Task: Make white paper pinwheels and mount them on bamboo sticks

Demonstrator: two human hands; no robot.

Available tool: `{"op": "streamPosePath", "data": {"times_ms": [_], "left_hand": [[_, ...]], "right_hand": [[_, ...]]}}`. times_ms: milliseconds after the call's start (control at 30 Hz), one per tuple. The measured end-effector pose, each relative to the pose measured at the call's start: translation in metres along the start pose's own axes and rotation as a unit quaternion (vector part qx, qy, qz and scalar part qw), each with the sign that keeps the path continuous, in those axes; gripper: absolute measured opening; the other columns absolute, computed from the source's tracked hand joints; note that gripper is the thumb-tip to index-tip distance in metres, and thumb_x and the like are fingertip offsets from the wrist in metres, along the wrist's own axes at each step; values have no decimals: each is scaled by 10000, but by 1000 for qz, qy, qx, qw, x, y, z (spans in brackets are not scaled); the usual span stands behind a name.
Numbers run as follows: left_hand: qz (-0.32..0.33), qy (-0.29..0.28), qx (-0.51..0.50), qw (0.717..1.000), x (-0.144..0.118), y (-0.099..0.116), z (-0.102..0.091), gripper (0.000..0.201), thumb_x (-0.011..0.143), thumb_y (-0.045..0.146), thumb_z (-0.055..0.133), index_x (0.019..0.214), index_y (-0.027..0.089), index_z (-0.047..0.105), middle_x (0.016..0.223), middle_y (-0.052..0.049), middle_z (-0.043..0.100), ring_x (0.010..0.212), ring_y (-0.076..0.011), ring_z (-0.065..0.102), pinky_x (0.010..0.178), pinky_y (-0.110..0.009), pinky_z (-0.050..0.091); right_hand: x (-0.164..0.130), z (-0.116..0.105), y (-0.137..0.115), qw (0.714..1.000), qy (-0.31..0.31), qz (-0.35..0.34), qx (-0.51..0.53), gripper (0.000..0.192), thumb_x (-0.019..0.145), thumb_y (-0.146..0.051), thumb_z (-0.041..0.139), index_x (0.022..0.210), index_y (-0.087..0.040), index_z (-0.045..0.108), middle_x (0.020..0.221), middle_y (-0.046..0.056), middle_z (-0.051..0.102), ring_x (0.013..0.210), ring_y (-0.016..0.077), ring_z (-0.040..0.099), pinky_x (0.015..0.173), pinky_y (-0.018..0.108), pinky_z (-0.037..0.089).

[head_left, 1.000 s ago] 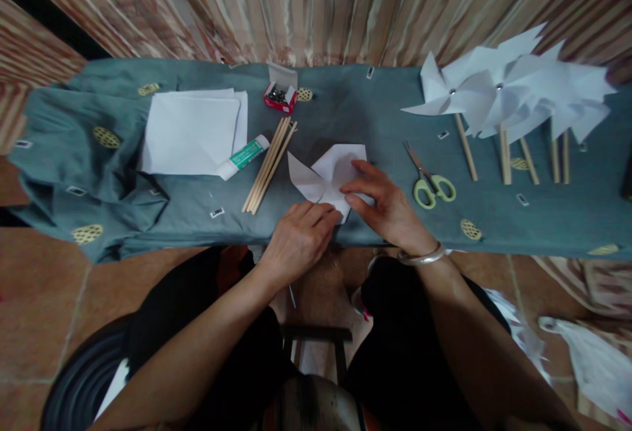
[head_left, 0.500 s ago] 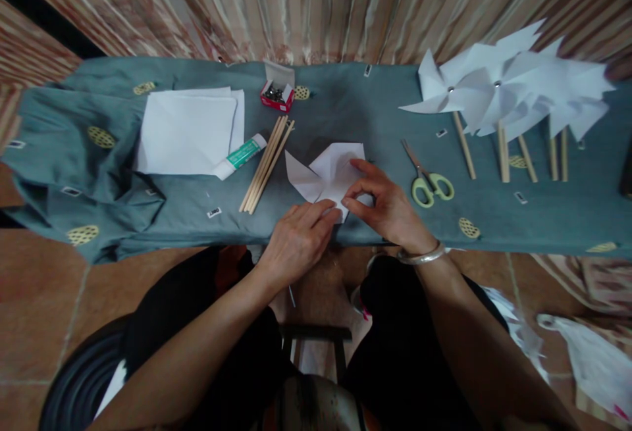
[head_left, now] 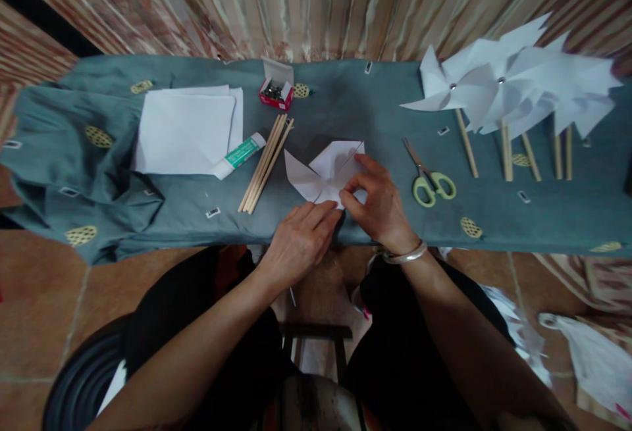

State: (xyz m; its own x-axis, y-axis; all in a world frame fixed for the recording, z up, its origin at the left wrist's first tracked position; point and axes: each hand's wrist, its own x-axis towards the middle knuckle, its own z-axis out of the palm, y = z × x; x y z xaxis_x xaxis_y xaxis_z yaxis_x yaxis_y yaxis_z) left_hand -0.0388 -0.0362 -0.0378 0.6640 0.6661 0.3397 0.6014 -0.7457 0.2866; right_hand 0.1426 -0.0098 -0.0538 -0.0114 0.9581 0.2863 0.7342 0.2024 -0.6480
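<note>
Centrally, at the near edge of the teal cloth-covered table (head_left: 345, 99), lies a folded white paper piece (head_left: 320, 171), partly shaped into pinwheel vanes. Left hand (head_left: 299, 240): palm down, forearm entering from lower left, fingers loosely curled, fingertips pressing the paper's near corner against the cloth. Right hand (head_left: 378, 204): wrist bent inward, silver bangle (head_left: 402, 254) at the wrist, thumb and forefinger pinched on a flap at the paper's right side, remaining fingers arched over it. Change against the view one second back: the right hand then lay flatter across the paper with fingers extended; it has since drawn leftward and closed into a pinch, and the bangle sits nearer the table edge; the left hand holds the same spot. Adjacent items: bundle of wooden sticks (head_left: 265, 162) just left of the paper; glue stick (head_left: 237, 155) touching a stack of white sheets (head_left: 185, 129); small red box of pins (head_left: 276, 91) beyond the sticks; green-handled scissors (head_left: 427, 177) just right of the right hand; finished white pinwheels (head_left: 508, 82) on sticks at far right.
</note>
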Motion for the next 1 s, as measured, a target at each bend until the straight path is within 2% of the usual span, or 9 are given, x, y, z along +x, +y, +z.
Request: {"op": "streamPosePath", "data": {"times_ms": [200, 400, 533, 700, 867, 1000], "left_hand": [[0, -3, 3, 1000, 0, 0, 0, 262, 947, 172, 482, 1164, 85, 601, 1146, -125, 682, 928, -226, 595, 802, -362, 523], [-6, -19, -6, 1000, 1, 1, -1, 263, 955, 176, 461, 1161, 90, 602, 1131, -124, 686, 931, -222, 587, 799, -366, 519], [-7, -23, -4, 1000, 1, 0, -1, 271, 965, 188, 441, 1164, 107, 605, 1135, -126, 684, 935, -219, 590, 796, -366, 516], [-9, -30, -4, 1000, 2, 1, -1, 274, 968, 185, 431, 1162, 102, 605, 1129, -123, 684, 933, -218, 587, 799, -363, 512], [-5, -27, -1, 1000, 2, 1, -1, 259, 956, 175, 460, 1155, 97, 607, 1126, -114, 686, 935, -220, 585, 798, -359, 513], [-5, -29, 1, 1000, 2, 1, -1, 253, 956, 176, 456, 1138, 98, 613, 1117, -116, 688, 938, -225, 584, 788, -366, 517]], "right_hand": [[-1, 4, -3, 1000, 14, -5, -8, 98, 753, -147, 611, 696, -227, 607, 1288, 61, 595, 1305, 273, 500, 1110, 485, 394], [-1, 0, -5, 1000, -7, -4, -21, 110, 775, -169, 605, 728, -262, 637, 1259, 25, 609, 1308, 267, 489, 1118, 483, 397], [-1, 0, -6, 1000, -13, -3, -22, 85, 773, -166, 605, 735, -232, 642, 1289, 71, 597, 1312, 305, 483, 1106, 511, 400], [-2, -1, -8, 999, -19, -4, -37, 72, 798, -180, 598, 749, -231, 612, 1305, 80, 579, 1323, 296, 481, 1118, 473, 391], [-2, -2, -11, 999, -25, -6, -42, 57, 818, -188, 586, 783, -211, 624, 1308, 130, 571, 1327, 300, 476, 1135, 446, 374], [-3, 0, -11, 999, -30, -18, -14, 142, 835, -170, 551, 861, -251, 665, 1378, 34, 531, 1341, 281, 452, 1141, 471, 367]]}}
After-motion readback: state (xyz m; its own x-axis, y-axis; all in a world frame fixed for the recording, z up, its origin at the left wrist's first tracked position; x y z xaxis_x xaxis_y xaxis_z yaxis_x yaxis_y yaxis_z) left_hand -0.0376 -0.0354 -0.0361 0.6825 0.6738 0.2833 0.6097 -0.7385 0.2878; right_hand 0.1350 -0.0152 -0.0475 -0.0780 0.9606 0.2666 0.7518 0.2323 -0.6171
